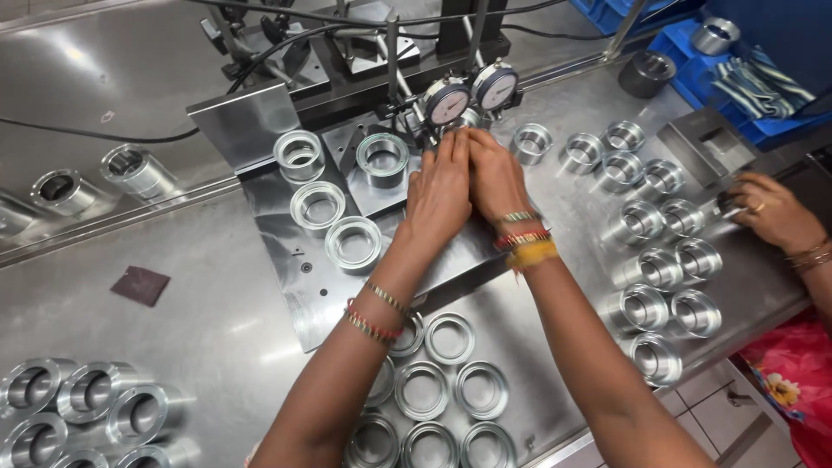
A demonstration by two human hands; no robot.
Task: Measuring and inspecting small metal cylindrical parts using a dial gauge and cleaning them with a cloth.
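Left hand (440,189) and right hand (496,176) pressed side by side on gauge stand plate (260,130), fingertips just under two dial gauges (471,95). Fingers curled down over something small; cannot tell what they grip, part hidden beneath. Metal ring (382,158) on block just left of left hand, three more rings (320,206) beside it. Flat rings (451,338) on table (208,321) near wrists. Co-worker's hand (771,212) at right edge, beside rows of metal sleeves (663,269).
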